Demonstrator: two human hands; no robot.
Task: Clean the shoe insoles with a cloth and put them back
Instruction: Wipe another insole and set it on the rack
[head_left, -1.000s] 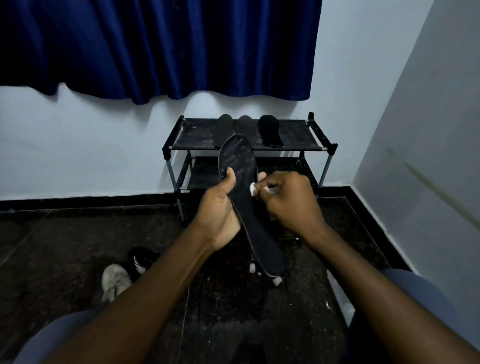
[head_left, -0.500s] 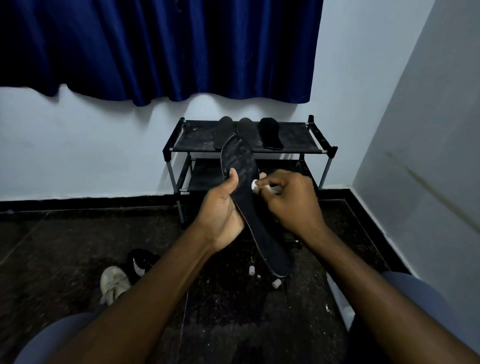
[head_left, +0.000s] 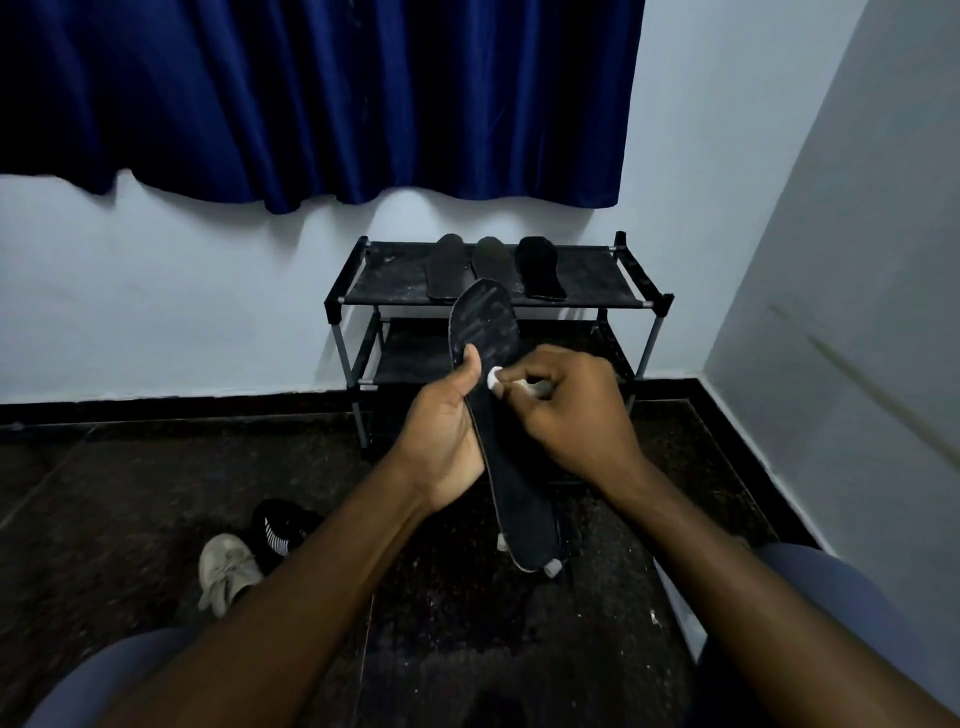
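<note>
Dark floor (head_left: 156, 493) | left hand (head_left: 441, 441) grips insole (head_left: 485, 322) | right hand (head_left: 576, 415) pinches cloth (head_left: 493, 376) against it

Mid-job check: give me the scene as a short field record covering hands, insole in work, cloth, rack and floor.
left hand: grips the held insole by its left edge, thumb on its face
right hand: pinches the white cloth against the insole's face
held insole: black, toe end up, heel end toward the person
rack: three dark insoles side by side on its top shelf
floor: beige shoe and black shoe at left
</note>
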